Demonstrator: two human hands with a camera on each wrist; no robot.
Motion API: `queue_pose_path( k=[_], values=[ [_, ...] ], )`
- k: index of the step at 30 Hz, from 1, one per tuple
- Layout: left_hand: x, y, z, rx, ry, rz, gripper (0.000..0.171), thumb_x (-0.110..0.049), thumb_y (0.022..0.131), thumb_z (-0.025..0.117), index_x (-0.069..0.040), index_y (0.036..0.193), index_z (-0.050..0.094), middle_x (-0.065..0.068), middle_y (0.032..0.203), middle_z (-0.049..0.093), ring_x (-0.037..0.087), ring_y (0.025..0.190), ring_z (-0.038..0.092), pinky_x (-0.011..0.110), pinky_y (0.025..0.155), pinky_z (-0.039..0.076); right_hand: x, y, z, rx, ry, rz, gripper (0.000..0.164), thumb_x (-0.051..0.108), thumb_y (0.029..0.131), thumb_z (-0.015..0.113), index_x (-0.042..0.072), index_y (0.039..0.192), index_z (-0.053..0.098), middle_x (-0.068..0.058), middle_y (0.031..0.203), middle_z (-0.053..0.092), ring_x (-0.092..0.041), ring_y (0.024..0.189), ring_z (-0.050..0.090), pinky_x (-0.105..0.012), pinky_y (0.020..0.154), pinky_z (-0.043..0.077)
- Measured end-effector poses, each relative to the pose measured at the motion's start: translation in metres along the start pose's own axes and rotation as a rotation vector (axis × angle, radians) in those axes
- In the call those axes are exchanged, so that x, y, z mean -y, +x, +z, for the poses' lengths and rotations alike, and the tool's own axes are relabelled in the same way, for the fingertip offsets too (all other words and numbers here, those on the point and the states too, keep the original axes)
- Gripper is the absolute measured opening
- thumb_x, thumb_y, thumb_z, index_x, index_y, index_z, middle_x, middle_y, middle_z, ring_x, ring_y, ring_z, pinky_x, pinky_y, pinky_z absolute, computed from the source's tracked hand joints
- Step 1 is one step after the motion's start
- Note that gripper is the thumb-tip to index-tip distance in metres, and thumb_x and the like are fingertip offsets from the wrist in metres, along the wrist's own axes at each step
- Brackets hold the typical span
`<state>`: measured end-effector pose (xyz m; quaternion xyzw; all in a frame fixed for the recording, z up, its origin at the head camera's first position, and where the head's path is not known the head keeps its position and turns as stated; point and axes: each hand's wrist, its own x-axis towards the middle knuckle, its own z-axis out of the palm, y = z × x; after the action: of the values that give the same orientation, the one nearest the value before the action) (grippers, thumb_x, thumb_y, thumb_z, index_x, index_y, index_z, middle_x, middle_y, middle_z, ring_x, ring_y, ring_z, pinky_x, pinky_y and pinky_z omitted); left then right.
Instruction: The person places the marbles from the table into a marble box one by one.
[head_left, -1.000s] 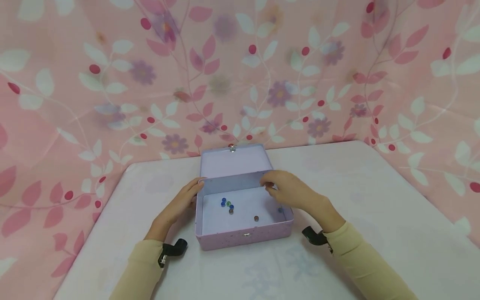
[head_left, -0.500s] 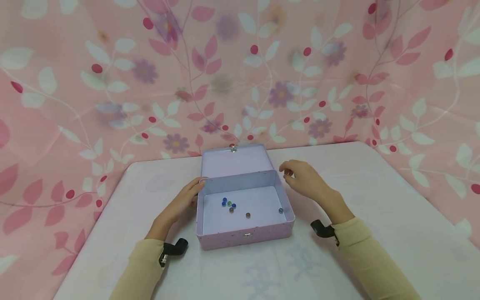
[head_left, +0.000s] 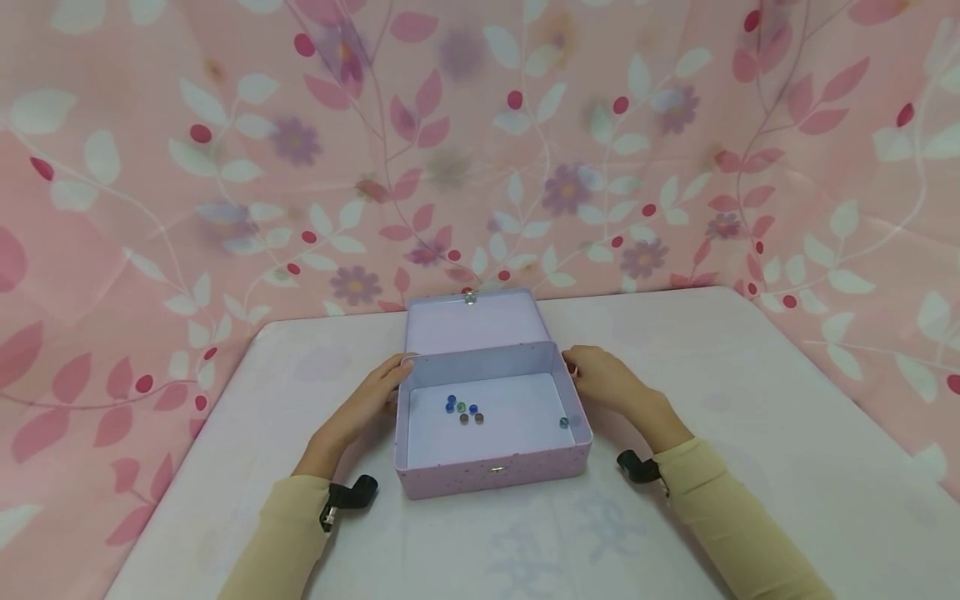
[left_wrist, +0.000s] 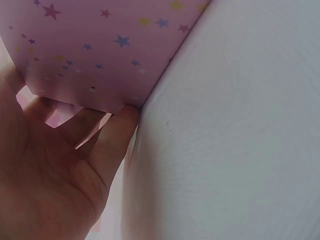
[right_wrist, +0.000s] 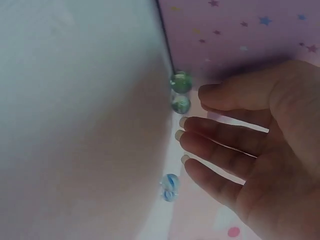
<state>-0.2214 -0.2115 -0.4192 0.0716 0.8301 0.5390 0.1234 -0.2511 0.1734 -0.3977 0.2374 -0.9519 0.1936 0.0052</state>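
A shallow pink-lilac tin box (head_left: 480, 475) stands open on the table. On its floor lie several glass marbles: a left cluster with blue marbles (head_left: 451, 407), a green one (head_left: 461, 407) and brownish ones, and a lone grey-green marble (head_left: 564, 422) at the right. My left hand (head_left: 367, 400) holds the box's back left corner, its fingers partly behind the tin. Outside the right wall, my right hand (head_left: 611, 379) reaches down with bent, parted fingers and grips nothing. In the right wrist view, green marbles (right_wrist: 181, 82) and a blue-swirled marble (right_wrist: 170, 187) lie before its fingertips.
The box's lid (head_left: 476, 323) leans back toward the pink floral curtain (head_left: 450, 167) behind the table. A pale cloth (head_left: 360, 550) covers the tabletop. Small cameras (head_left: 352, 493) are strapped at both wrists.
My right hand has left the inside of the box, lifted over its right wall and come down outside it. A brown marble has rolled left to the cluster. My left hand stays put.
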Motion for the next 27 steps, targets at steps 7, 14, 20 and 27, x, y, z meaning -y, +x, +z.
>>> queue_pose_path(
  k=[7,14,20,27],
  values=[
    [0.0002,-0.001,0.0011,0.001,0.008,0.004,0.065,-0.062,0.102,0.034,-0.024,0.155,0.031,0.01,0.16,0.034,0.043,0.142,0.042,0.057,0.105,0.047,0.0006,-0.0016,0.0064,0.01,0.012,0.015,0.02,0.012,0.093,0.062,0.003,0.109,0.069,-0.008,0.094,0.071,-0.022,0.087,0.065,-0.045,0.082,0.054],
    [0.0014,-0.0002,0.0004,0.002,-0.006,0.013,0.064,-0.062,0.102,0.034,-0.024,0.154,0.032,0.01,0.16,0.036,0.042,0.142,0.042,0.056,0.104,0.048,0.0006,-0.0015,0.0069,0.012,0.003,0.001,0.015,0.011,0.094,0.062,0.001,0.102,0.07,-0.01,0.092,0.07,-0.022,0.085,0.065,-0.045,0.081,0.055],
    [0.0021,0.0002,0.0002,0.004,-0.007,0.016,0.064,-0.062,0.102,0.034,-0.024,0.154,0.032,0.009,0.16,0.035,0.042,0.143,0.04,0.057,0.104,0.047,-0.0004,-0.0006,0.0101,0.011,0.002,-0.034,0.018,0.01,0.093,0.064,0.0,0.106,0.071,-0.009,0.09,0.069,-0.021,0.084,0.064,-0.045,0.081,0.054],
    [0.0025,0.0,0.0008,-0.003,-0.001,0.01,0.065,-0.062,0.101,0.034,-0.024,0.154,0.032,0.01,0.16,0.035,0.042,0.143,0.04,0.057,0.105,0.047,-0.0012,-0.0014,0.0103,0.049,0.029,0.008,0.021,0.01,0.092,0.065,-0.001,0.109,0.07,-0.013,0.098,0.071,-0.024,0.091,0.066,-0.046,0.087,0.055]
  ],
)
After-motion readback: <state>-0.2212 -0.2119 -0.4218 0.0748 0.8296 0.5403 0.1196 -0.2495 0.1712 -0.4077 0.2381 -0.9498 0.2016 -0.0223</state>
